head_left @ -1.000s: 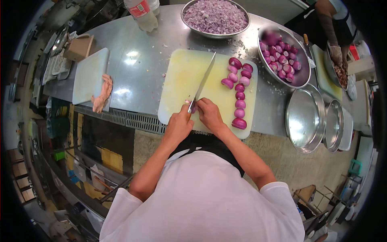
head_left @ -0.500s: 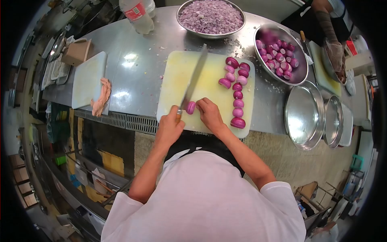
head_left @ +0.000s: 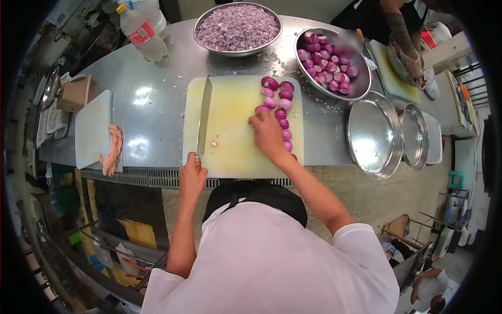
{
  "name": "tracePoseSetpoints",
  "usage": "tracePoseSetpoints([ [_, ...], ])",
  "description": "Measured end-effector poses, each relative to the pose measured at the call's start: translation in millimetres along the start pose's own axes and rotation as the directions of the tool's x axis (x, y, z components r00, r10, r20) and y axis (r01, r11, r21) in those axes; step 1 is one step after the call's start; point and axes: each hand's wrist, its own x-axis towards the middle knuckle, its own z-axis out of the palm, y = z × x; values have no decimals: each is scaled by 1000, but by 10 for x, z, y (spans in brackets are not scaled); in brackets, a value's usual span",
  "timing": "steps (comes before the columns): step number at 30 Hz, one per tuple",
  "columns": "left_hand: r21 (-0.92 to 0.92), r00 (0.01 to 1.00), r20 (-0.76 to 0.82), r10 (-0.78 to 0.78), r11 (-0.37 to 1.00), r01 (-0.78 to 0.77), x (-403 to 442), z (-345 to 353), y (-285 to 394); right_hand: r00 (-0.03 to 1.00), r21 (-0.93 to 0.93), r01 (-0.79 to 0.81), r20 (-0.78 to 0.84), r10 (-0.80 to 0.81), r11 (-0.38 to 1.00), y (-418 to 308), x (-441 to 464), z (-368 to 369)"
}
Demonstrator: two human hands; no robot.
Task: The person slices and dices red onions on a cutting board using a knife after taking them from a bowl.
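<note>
Head view: left hand (head_left: 192, 175) closed round the handle of one knife (head_left: 204, 110), blade lying up the near-left part of the cutting board (head_left: 230, 104). Right hand (head_left: 267, 135) over the board, fingers curled and partly bent; whether they grip anything, cannot tell. Its fingertips are near the lower end of the shorter onion row.

Progress, as judged: well along but unfinished. Chopped onion (head_left: 238, 26) heaped in one bowl (head_left: 240, 54), beyond both hands. Uncut by comparison: purple onions (head_left: 285, 104) on the board, just beyond and beside the right hand, plus peeled onions (head_left: 331, 67) in a second bowl (head_left: 362, 86), farther out to its right.

Counts: two rows on the board, four in the shorter, eight in the longer, the last partly behind the right forearm; twelve in all. One small scrap (head_left: 214, 143) between the hands. Second bowl's onions overlap, one part blurred; no sure count. Two metal pans (head_left: 375, 133) right of the right hand
</note>
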Motion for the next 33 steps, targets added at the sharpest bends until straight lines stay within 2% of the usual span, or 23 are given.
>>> tracePoseSetpoints([
  [1,-1,1000,5,-4,1000,4,-4,-14,14,999,-80,12,-41,-15,997,104,34,-91],
  [2,-1,1000,9,-9,1000,9,0,-23,20,999,-84,15,-41,-19,996,169,32,-167],
  [4,0,1000,1,15,1000,-15,13,-24,-2,999,-42,32,12,-32,999,161,99,-399],
  [5,4,999,-6,36,999,-36,21,-19,-14,1000,94,20,-2,-20,995,147,167,-511],
  [7,-13,1000,0,31,999,-31,14,-18,13,991,119,36,-129,-20,992,362,346,-699],
  [9,-25,1000,3,19,1000,-19,0,-12,-14,947,-33,27,-320,-36,999,914,672,-840],
  [10,5,997,-27,75,997,-75,14,19,-63,957,-6,-97,-276,92,995,1093,841,-1068],
  [12,38,989,-60,132,991,-130,12,17,-47,916,-219,-205,-385,109,954,1686,1109,-1254],
  [14,38,998,-1,66,997,-66,-23,-26,69,914,-295,-406,-146,380,865,2074,1269,-1415],
  [16,50,999,-4,53,997,-53,-15,-22,68,924,-309,-303,139,358,902,2900,1260,-1255],
  [18,57,999,-6,33,998,-33,-24,-17,81,930,-300,-292,131,343,908,2825,1241,-1304],
  [20,71,999,-21,45,997,-43,-47,-28,100,921,-415,-298,113,374,860,2749,1204,-1369],
  [21,68,999,-28,36,997,-34,-46,-8,56,960,-391,-202,104,261,898,2838,1147,-1397],
  [22,47,998,-38,45,998,-43,-19,24,5,962,-387,-188,111,248,903,2702,1164,-1425],
  [23,25,997,-52,50,999,-49,1,42,-55,954,-306,-294,-32,299,906,2568,1203,-1494],
  [24,20,997,-67,31,999,-30,-5,19,-38,920,-205,-386,-162,358,899,2362,1228,-1566],
  [25,25,998,-47,35,999,-34,-14,-6,15,926,-199,-372,-143,349,907,2006,1234,-1637],
  [27,39,999,-25,34,999,-33,-30,-13,11,957,-82,-230,-198,211,970,1065,1154,-1627],
  [28,38,998,-30,54,998,-53,-3,13,-26,966,110,-192,-153,208,975,829,1040,-1428],
  [29,35,996,-32,79,996,-78,30,26,-34,989,231,-147,33,143,962,640,911,-1253],
  [30,38,996,-27,85,996,-84,40,10,5,977,251,-174,163,135,952,224,797,-1140],
  [33,91,1000,4,22,996,-23,51,-36,106,908,418,-258,413,70,871,-204,383,-294],
])
